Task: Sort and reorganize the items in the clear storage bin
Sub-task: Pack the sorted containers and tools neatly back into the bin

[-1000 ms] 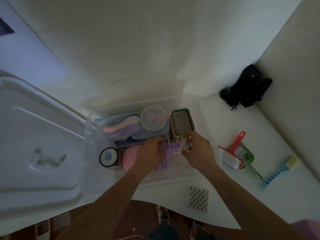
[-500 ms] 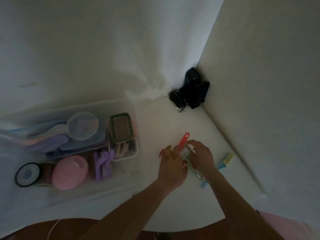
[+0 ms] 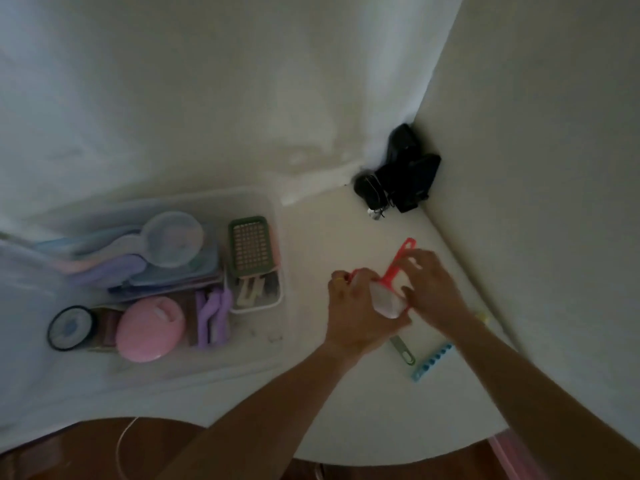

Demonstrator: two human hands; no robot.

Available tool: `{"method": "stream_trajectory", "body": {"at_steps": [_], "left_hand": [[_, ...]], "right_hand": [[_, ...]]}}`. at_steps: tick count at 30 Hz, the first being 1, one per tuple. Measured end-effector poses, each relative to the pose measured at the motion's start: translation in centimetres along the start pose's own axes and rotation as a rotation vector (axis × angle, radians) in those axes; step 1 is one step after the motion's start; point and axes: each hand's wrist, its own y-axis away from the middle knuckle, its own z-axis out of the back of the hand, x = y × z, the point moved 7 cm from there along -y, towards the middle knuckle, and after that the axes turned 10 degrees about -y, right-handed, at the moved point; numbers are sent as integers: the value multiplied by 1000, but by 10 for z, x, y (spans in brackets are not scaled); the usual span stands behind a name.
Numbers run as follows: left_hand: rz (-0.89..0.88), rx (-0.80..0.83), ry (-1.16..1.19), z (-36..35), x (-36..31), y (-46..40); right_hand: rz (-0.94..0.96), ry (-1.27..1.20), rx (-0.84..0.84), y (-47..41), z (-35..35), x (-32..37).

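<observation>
Two hands are working over the white table, outside the clear storage bin. Nearest, a blue comb-like tool and a green handle are lying loose on the table beside the wrists. Just beyond, the left hand is curling its fingers round the white head of a small red brush, while the right hand is pinching the brush's red handle. Farther left, the bin is already holding a pink round case, purple clips, a green grater and a round clear lid. Judging by this, sorting is partly done; the brush and loose table items are awaiting placement. Black objects are sitting in the far corner.
</observation>
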Motion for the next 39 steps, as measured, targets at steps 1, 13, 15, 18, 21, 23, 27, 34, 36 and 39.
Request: {"method": "stream_trajectory", "body": {"at_steps": [1,13,15,18,21,23,27,34,36,39], "left_hand": [[-13,10,77,20,-11,-1],[667,279,1086,223,156,26],[760,270,1064,232,204,43],[769,253,568,237,271,56],[309,325,-336,221,308,46],[101,401,-495,196,311,44],[-77,437,-597,155,319,27],[-89,482,-612,151,320,23],[-28,488,-434,157,317,25],[-5,497,-467,167,320,31]], "right_hand": [[65,13,-85,0,27,11],[688,-46,-7,-55,82,284],[684,-101,113,-61,43,316],[611,-41,276,-72,-8,337],[536,81,400,-79,-45,339],[538,114,449,-78,-64,345],[468,161,493,-76,-97,347],[343,201,467,-89,-117,360],[333,195,470,-90,-116,363],[314,82,483,-88,-105,360]]}}
